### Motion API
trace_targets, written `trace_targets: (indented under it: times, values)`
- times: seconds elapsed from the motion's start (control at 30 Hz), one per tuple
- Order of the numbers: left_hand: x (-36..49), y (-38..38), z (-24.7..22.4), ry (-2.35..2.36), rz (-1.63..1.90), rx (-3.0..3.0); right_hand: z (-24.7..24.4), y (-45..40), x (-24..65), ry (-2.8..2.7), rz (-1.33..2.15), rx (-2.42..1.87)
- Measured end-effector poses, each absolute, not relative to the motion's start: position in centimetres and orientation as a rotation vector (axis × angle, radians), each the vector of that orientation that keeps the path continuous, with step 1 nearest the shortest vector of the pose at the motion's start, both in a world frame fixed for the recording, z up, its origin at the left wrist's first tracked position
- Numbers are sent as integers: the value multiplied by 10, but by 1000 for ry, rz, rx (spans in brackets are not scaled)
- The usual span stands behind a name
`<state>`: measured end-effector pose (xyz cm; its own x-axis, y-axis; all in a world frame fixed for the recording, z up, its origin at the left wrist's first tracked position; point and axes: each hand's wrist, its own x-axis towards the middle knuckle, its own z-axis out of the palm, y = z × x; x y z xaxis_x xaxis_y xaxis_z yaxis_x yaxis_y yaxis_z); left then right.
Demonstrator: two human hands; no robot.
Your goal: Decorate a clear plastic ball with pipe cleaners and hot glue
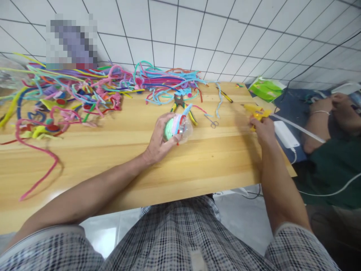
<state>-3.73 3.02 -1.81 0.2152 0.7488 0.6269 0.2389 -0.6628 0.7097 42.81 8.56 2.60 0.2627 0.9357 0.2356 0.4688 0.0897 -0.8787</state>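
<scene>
Just nearside of pliers [179, 101]: cupping ball [176, 126] in left hand [158, 138] | probably light, slick, crushable; best held round green side [169, 130] | right of pliers: gripping glue gun [257, 112] in right hand [264, 130]

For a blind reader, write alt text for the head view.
The left hand holds a partly clear, striped ball at a wooden table; the right hand grips a yellow tool. Behind lie pliers and tangled colorful fuzzy stems.

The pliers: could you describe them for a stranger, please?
On the wooden table, find the ball in the left hand. Just beyond it lie the pliers; thick yellow-and-green handles set them apart from the thin scissors.
</scene>
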Motion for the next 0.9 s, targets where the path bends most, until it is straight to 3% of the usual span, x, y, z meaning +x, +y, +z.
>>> trace_targets:
  times: [0.2, 0.4, 0.9]
  values:
    - [-38, 33, -23, 932, 1433, 2026, 80, 62, 352, -1367, 919, -1316]
    - [-37, 30, -26, 935, 1422, 2047, 104, 45, 276, -1833, 1386, -1115]
    - [-35, 28, -22, 1016, 1322, 2018, 80, 33, 275, -1909, 1380, -1218]
